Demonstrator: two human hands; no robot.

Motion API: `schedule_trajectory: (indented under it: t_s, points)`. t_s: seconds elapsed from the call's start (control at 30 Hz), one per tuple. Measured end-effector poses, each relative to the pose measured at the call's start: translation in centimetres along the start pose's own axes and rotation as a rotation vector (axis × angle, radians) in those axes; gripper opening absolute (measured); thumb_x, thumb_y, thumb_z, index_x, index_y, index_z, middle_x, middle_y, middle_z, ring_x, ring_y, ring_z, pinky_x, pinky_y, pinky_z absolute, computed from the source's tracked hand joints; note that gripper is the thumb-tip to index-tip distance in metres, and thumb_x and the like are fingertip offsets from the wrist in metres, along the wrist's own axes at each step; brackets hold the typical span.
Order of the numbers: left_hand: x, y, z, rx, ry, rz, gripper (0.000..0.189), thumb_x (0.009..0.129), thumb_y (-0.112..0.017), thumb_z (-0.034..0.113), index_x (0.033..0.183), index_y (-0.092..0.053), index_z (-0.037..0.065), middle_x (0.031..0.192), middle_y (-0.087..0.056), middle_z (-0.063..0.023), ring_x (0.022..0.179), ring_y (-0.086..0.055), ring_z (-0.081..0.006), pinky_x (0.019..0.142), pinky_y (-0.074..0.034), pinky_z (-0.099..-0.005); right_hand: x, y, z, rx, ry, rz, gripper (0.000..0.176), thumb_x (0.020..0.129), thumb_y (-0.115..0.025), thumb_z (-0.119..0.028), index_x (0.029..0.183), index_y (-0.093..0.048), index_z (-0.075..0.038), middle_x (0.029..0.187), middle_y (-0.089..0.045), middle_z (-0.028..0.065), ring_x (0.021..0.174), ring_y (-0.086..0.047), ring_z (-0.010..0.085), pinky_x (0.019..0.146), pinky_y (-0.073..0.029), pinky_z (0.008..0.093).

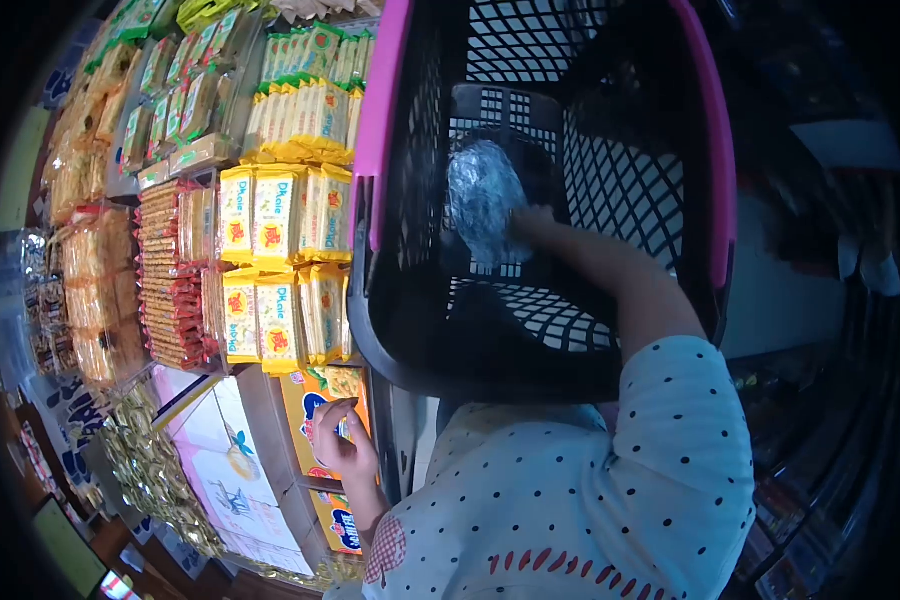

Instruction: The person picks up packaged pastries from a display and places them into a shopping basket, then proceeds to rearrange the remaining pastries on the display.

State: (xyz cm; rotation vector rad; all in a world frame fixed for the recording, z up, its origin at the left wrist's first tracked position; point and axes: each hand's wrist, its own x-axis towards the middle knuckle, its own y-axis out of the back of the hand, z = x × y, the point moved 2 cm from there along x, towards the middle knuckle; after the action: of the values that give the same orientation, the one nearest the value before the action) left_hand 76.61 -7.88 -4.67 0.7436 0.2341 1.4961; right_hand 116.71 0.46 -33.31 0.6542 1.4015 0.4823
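My right hand (532, 226) reaches down into a black mesh shopping basket (390, 345) with pink handles. It grips the edge of a shiny, clear plastic package (482, 195) near the basket's bottom; what the package contains is hard to make out. My left hand (345, 450) is outside the basket, low and to the left. Its fingers are bent loosely with a gap between thumb and forefinger, and nothing is in them. Close behind it stands an orange and blue printed carton (315, 415).
Shelves to the left hold yellow-and-white snack packs (270, 225), red-wrapped stick packs (170, 275), and green-topped packs (305, 55). Below them are white-and-pink boxes (235, 465) and small shiny packets (150, 455). The right side is dark.
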Motion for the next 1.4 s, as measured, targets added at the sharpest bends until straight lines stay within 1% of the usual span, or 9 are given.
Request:
schedule_trajectory:
  t_s: [0.2, 0.53, 0.67, 0.73, 0.83, 0.93, 1.03, 1.27, 1.4]
  points:
    - [0.1, -0.5, 0.2, 0.082, 0.065, -0.017, 0.009, 0.077, -0.052, -0.006, 0.085, -0.055, -0.002, 0.078, -0.060, -0.0153, 0.070, -0.058, -0.0267, 0.064, -0.046, -0.0313, -0.8, -3.5, -1.3, -0.167, 0.048, 0.389, 0.059, 0.077, -0.061, -0.033, 0.123, -0.042, -0.003, 0.115, -0.051, 0.0175, 0.112, -0.046, 0.0315, 0.092, -0.034, 0.0496]
    - [0.8, 1.0, -0.3, 0.061, 0.016, 0.015, 0.010, 0.072, -0.055, -0.007, 0.080, -0.056, -0.001, 0.077, -0.059, -0.0151, 0.068, -0.057, -0.0295, 0.062, -0.045, -0.0339, -1.2, 1.8, -0.8, -0.097, 0.083, 0.343, 0.055, 0.072, -0.066, -0.027, 0.114, -0.045, 0.000, 0.108, -0.055, 0.0182, 0.102, -0.053, 0.0351, 0.088, -0.040, 0.0505]
    - [0.7, 3.3, 0.5, 0.021, -0.020, 0.060, 0.008, 0.074, -0.056, -0.007, 0.081, -0.056, -0.002, 0.077, -0.060, -0.0148, 0.071, -0.059, -0.0265, 0.064, -0.046, -0.0317, -3.1, 7.1, 1.7, 0.196, -0.073, 0.002, 0.083, 0.062, -0.071, -0.041, 0.121, -0.035, 0.005, 0.118, -0.051, 0.0245, 0.110, -0.052, 0.0346, 0.093, -0.042, 0.0371]
    - [0.2, 4.7, 0.8, -0.055, -0.004, 0.109, 0.008, 0.075, -0.056, -0.006, 0.082, -0.057, -0.002, 0.079, -0.060, -0.0145, 0.072, -0.059, -0.0265, 0.065, -0.046, -0.0316, -3.1, 10.5, 3.4, 0.338, -0.014, 0.162, 0.091, 0.058, -0.073, -0.044, 0.120, -0.033, 0.009, 0.115, -0.053, 0.0271, 0.107, -0.053, 0.0367, 0.092, -0.043, 0.0370]
    - [-0.6, 7.3, 1.2, -0.072, -0.049, 0.187, 0.010, 0.074, -0.056, -0.006, 0.082, -0.057, -0.001, 0.080, -0.060, -0.0142, 0.073, -0.059, -0.0263, 0.066, -0.046, -0.0313, -7.3, 20.6, 3.2, 0.785, 0.126, 0.487, 0.063, 0.067, -0.069, -0.034, 0.111, -0.045, 0.004, 0.103, -0.057, 0.0198, 0.095, -0.058, 0.0278, 0.081, -0.046, 0.0334]
    - [-1.5, 10.1, 1.4, -0.133, -0.098, 0.272, 0.020, 0.071, -0.058, -0.007, 0.090, -0.056, 0.000, 0.089, -0.059, -0.0135, 0.079, -0.058, -0.0250, 0.067, -0.046, -0.0300, -21.2, 30.8, -3.7, 1.076, 0.426, 0.635, 0.037, 0.082, -0.058, -0.019, 0.112, -0.044, -0.003, 0.089, -0.055, 0.0065, 0.077, -0.054, 0.0130, 0.066, -0.045, 0.0242]
    - [-2.8, 12.3, 1.1, -0.357, -0.042, 0.220, 0.041, 0.073, -0.059, -0.007, 0.111, -0.047, 0.003, 0.111, -0.053, -0.0162, 0.097, -0.055, -0.0238, 0.075, -0.046, -0.0292, -33.9, 33.9, -13.5, 1.096, 0.729, 0.741, 0.043, 0.082, -0.054, -0.013, 0.122, -0.040, -0.003, 0.111, -0.050, 0.0107, 0.099, -0.051, 0.0166, 0.086, -0.043, 0.0283]
    - [-4.4, 18.4, 3.4, -0.443, -0.168, 0.310, 0.084, 0.076, -0.062, 0.001, 0.137, -0.005, 0.008, 0.137, -0.023, -0.0208, 0.123, -0.036, -0.0302, 0.098, -0.035, -0.0409, -44.9, 26.9, -38.7, 0.253, 1.454, 0.613, 0.074, 0.068, -0.074, -0.022, 0.125, -0.033, 0.004, 0.109, -0.048, 0.0206, 0.100, -0.051, 0.0305, 0.085, -0.043, 0.0382]
    - [-6.5, 23.0, -0.5, -0.613, 0.169, 0.679, 0.082, 0.076, -0.063, 0.001, 0.137, -0.008, 0.004, 0.127, -0.035, -0.0176, 0.116, -0.043, -0.0238, 0.096, -0.038, -0.0401, -46.5, 23.8, -50.0, 0.171, 1.560, 0.590, 0.070, 0.074, -0.070, -0.027, 0.124, -0.032, 0.004, 0.107, -0.048, 0.0201, 0.097, -0.052, 0.0305, 0.080, -0.044, 0.0393]
